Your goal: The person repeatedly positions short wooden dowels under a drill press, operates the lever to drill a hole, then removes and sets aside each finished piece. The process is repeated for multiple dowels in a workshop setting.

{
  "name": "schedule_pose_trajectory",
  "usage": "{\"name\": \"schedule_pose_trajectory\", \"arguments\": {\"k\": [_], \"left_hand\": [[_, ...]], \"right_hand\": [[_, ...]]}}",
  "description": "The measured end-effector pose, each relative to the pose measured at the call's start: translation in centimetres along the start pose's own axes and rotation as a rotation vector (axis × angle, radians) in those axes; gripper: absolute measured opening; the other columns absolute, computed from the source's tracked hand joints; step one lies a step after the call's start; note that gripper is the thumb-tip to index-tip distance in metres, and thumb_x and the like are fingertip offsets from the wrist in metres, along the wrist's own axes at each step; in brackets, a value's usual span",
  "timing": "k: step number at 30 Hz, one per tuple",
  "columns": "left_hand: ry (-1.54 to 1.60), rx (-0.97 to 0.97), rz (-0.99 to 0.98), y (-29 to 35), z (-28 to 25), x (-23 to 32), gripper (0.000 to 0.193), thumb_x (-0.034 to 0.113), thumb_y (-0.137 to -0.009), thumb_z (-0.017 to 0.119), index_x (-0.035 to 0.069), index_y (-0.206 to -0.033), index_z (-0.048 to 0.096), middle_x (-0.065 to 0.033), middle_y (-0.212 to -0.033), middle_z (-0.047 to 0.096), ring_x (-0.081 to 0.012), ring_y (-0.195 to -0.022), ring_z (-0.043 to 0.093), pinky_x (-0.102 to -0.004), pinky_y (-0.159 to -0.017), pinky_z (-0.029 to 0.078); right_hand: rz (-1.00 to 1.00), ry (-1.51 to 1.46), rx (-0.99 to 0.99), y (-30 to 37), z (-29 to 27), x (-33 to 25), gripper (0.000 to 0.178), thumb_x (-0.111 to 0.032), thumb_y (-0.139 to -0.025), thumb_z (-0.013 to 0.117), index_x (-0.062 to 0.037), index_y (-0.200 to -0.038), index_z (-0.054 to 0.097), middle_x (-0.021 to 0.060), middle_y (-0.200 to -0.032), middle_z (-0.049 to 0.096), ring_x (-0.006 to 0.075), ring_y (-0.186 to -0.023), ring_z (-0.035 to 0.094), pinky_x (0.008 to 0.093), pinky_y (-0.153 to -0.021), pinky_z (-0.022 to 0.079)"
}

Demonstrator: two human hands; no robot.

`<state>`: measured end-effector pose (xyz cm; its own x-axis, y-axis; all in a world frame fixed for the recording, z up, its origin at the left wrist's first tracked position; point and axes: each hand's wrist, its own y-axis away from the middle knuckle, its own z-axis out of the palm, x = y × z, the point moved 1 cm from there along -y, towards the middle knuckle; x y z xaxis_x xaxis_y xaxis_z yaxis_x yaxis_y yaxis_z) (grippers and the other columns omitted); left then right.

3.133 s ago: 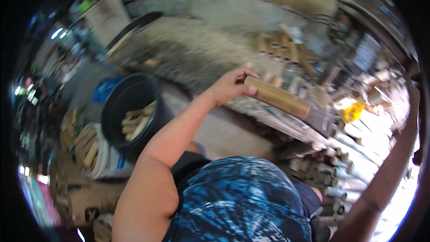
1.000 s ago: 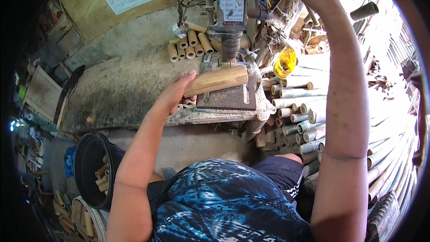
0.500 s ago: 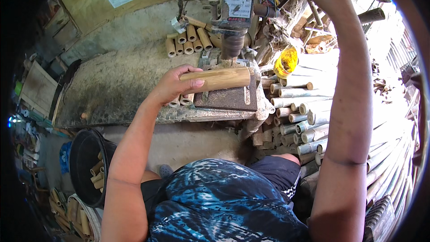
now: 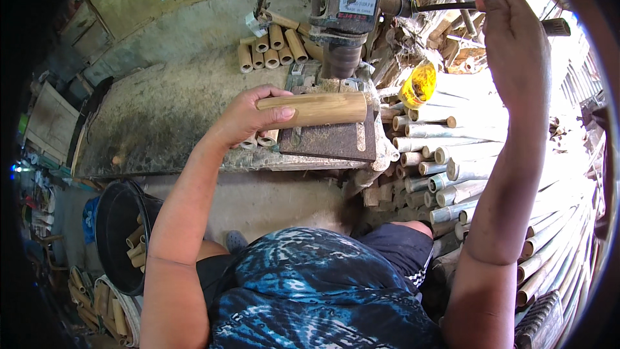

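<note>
Bamboo tube (image 4: 329,109), one, at right end of bench (image 4: 174,103), below drill press (image 4: 342,58), left hand (image 4: 248,116) grasping tube, right hand (image 4: 513,32) clasping lever (image 4: 445,6); step apparently alignment, next move demanding steadiness.

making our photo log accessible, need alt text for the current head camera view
A person's left hand holds a bamboo tube at a drill press while the right hand grips its lever. Cut tubes are stacked on the workbench behind, and longer bamboo poles lie piled at right.
</note>
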<state>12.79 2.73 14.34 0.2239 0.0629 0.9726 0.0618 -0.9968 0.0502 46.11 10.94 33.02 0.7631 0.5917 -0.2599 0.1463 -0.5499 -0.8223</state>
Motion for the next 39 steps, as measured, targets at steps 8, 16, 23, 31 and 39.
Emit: {"name": "schedule_pose_trajectory", "arguments": {"k": [8, 16, 23, 31, 39], "left_hand": [[-0.289, 0.019, 0.181, 0.7, 0.3, 0.4, 0.058, 0.012, -0.075, 0.088, 0.006, -0.127, 0.062, -0.0053, -0.112, 0.068, -0.0105, -0.089, 0.063, -0.0263, -0.076, 0.053], [-0.388, 0.051, 0.204, 1.7, 0.3, 0.7, 0.062, 0.009, -0.071, 0.087, 0.011, -0.128, 0.063, -0.0091, -0.113, 0.07, -0.0183, -0.099, 0.066, -0.0321, -0.088, 0.052], [-0.493, 0.11, 0.434, 3.2, 0.5, 0.9, 0.06, 0.013, -0.073, 0.087, 0.009, -0.128, 0.063, -0.0101, -0.118, 0.069, -0.0246, -0.105, 0.067, -0.0346, -0.093, 0.052], [-0.473, 0.253, 0.445, 5.9, -0.3, 0.5, 0.061, 0.02, -0.069, 0.091, 0.004, -0.122, 0.065, -0.0135, -0.119, 0.07, -0.0263, -0.107, 0.068, -0.035, -0.095, 0.052], [-0.546, 0.483, 0.492, 10.2, -0.5, -0.2, 0.056, 0.021, -0.069, 0.091, 0.002, -0.115, 0.066, -0.0134, -0.107, 0.07, -0.0256, -0.099, 0.069, -0.0354, -0.089, 0.053]], "right_hand": [[-0.065, -0.024, -0.081, -2.1, -0.1, -1.1, 0.038, -0.035, -0.106, 0.049, -0.0031, -0.117, 0.066, 0.0049, -0.085, 0.066, 0.0109, -0.073, 0.054, 0.028, -0.073, 0.046], [-0.196, 0.194, 0.014, -4.8, 0.2, -2.8, 0.031, -0.023, -0.099, 0.049, 0.0009, -0.094, 0.068, 0.0211, -0.084, 0.069, 0.0352, -0.076, 0.066, 0.0458, -0.072, 0.049], [0.062, 0.42, 0.007, -8.1, 2.1, -4.6, 0.032, -0.024, -0.098, 0.046, 0.0012, -0.093, 0.065, 0.023, -0.084, 0.067, 0.0384, -0.081, 0.066, 0.0476, -0.073, 0.049], [-0.033, 0.202, -0.027, -7.0, 1.4, -2.1, 0.033, -0.025, -0.098, 0.046, 0.0016, -0.094, 0.066, 0.0232, -0.082, 0.067, 0.0385, -0.08, 0.066, 0.0479, -0.074, 0.049], [-0.172, 0.186, 0.029, -7.6, 2.0, -0.5, 0.024, -0.019, -0.091, 0.053, 0.0004, -0.088, 0.068, 0.0261, -0.08, 0.066, 0.0424, -0.078, 0.066, 0.0508, -0.073, 0.051]]}}
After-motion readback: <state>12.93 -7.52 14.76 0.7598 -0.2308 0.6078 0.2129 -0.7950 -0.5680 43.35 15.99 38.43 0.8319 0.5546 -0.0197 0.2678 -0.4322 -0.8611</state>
